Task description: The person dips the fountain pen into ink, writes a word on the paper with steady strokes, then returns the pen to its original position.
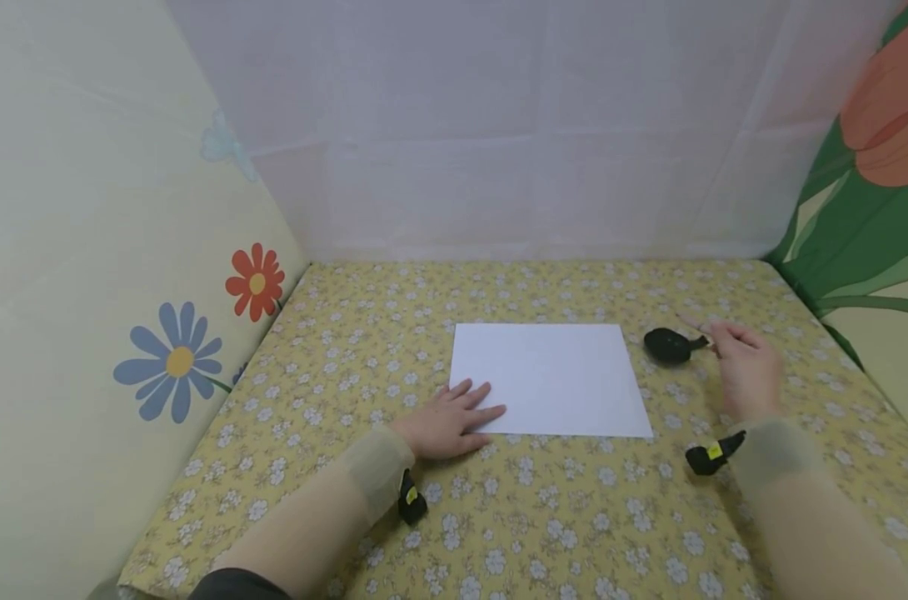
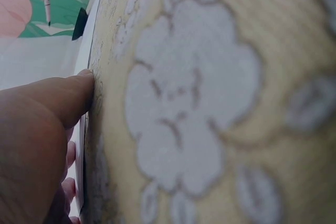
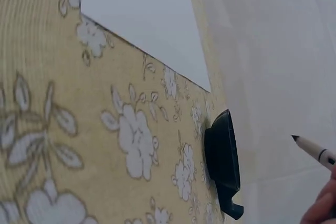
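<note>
A blank white sheet of paper [image 1: 551,375] lies on the table, and my left hand [image 1: 454,421] rests flat on its near left corner with the fingers spread. The right hand [image 1: 750,362] pinches a slim white pen [image 3: 314,148] with a dark pointed tip. It is raised over the table, right of the paper. Beside the pen, a small black dish [image 1: 667,346] with a short handle stands on the cloth. Seen by the right wrist camera, the pen tip points toward the paper's side, off to the right of the dish [image 3: 222,156].
A yellow floral cloth [image 1: 544,517] covers the table. Upright white sheeting [image 1: 439,150] closes off the back, with flower-printed panels at the left [image 1: 87,250] and right [image 1: 874,233]. Each wrist wears a band with a small black camera [image 1: 712,454].
</note>
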`<state>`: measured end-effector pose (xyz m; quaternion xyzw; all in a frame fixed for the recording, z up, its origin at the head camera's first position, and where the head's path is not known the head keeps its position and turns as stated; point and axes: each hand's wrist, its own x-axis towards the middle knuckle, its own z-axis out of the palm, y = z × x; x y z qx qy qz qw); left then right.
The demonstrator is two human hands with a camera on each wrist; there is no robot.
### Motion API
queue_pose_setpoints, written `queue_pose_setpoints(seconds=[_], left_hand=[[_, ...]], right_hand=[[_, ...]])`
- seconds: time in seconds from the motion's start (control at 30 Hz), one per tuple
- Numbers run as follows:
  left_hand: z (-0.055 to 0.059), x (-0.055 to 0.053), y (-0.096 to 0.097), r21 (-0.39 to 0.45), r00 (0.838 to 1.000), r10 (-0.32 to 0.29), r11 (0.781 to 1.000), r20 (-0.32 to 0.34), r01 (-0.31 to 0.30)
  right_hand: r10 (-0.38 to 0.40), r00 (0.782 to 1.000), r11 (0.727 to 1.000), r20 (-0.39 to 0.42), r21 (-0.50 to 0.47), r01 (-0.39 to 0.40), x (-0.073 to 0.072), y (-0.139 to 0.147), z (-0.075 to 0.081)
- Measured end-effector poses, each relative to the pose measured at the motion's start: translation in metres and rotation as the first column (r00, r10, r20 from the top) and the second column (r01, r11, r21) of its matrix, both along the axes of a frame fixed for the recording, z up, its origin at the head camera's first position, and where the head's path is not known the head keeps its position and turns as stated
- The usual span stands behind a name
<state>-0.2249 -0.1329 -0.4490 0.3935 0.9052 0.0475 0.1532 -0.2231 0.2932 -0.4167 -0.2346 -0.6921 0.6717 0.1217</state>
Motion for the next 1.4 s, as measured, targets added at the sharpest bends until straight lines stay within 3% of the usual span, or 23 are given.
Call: queue_pose_setpoints(seconds=[0.07,0.17,0.33,0.5,0.63,0.77,1.03,1.1,1.23,1.4], left_hand=[[-0.001,0.0,0.0,0.003,1.0,0.0,1.0,0.0,0.0],[-0.002,-0.001,-0.001,0.007,1.0,-0.003,1.0,-0.001,0.003],[-0.003,-0.002,-0.001,0.02,1.0,-0.012,1.0,-0.003,0.012],[-0.002,-0.002,-0.001,0.017,1.0,-0.009,1.0,0.001,0.009],[-0.002,-0.002,-0.001,0.011,1.0,-0.007,1.0,0.001,0.007],[-0.002,-0.002,-0.001,0.011,1.0,-0.008,1.0,-0.003,0.008],[-0.002,-0.002,-0.001,0.016,1.0,-0.006,1.0,0.004,0.006],[-0.003,-0.002,-0.001,0.013,1.0,-0.003,1.0,0.006,0.003],[-0.001,-0.001,-0.001,0.009,1.0,0.0,1.0,0.008,0.0],[0.002,0.0,0.0,0.013,1.0,0.002,1.0,0.023,-0.003]], right_hand=[[0.01,1.0,1.0,-0.005,0.019,-0.01,0.001,0.0,-0.001],[-0.006,0.998,0.997,-0.064,-0.072,0.002,0.0,0.001,-0.003],[-0.141,0.975,0.968,-0.17,-0.231,0.1,-0.003,-0.001,-0.006],[-0.188,0.971,0.973,-0.149,-0.165,0.162,-0.002,-0.006,-0.007],[-0.091,0.994,0.996,-0.06,0.011,0.092,-0.001,-0.01,-0.008],[0.013,0.998,0.996,-0.063,0.088,-0.007,-0.001,-0.017,-0.011],[0.16,0.97,0.987,-0.182,0.047,-0.154,-0.006,-0.046,-0.013],[0.174,0.963,0.984,-0.207,-0.013,-0.18,-0.007,-0.055,-0.013],[0.174,0.964,0.98,-0.201,-0.065,-0.19,-0.011,-0.073,-0.012],[0.205,0.971,0.979,-0.124,0.004,-0.206,-0.014,-0.089,-0.012]])
